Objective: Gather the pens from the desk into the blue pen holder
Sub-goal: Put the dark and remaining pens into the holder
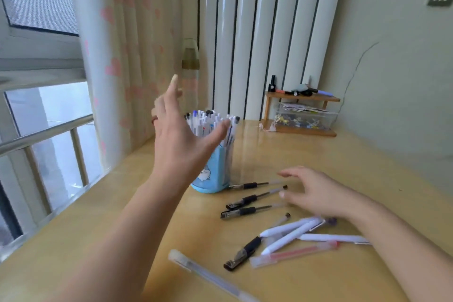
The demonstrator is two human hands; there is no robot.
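Note:
The blue pen holder [213,174] stands on the wooden desk [306,154], packed with several white and blue pens. My left hand [182,137] is raised in front of the holder, fingers spread, holding nothing. My right hand [316,192] hovers low over the desk to the right, fingers apart, just above the ends of three black-grip pens [247,200]. Nearer to me lie white pens [291,233], a red-ink pen [294,254], another black-grip pen [242,254] and a clear pen [208,276].
A small wooden shelf [301,115] with a clear box and bottles stands at the back right against the wall. A curtain [122,56] and a window with a rail are at the left. The desk's left edge runs along the window.

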